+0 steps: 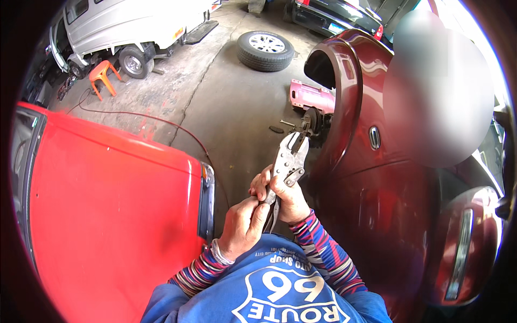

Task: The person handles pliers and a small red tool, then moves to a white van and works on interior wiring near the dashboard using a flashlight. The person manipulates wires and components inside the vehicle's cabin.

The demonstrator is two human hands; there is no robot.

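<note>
Closest in, both hands meet in front of the chest on a pair of silver steel locking pliers [288, 164]. The right hand [288, 196] is wrapped around the handles, and the left hand [242, 226] pinches at their lower end, seemingly at the adjusting screw. This looks like setting the jaw width; the tool points up and away, jaws slightly parted, metal worn and dull. Left lies a bright red car panel [113, 215], right a dark maroon car body [371, 177]. Farther off, a loose black tyre [265, 50] lies on the concrete floor [231, 102].

Silver locking pliers [288, 164], upright, jaws open
</note>
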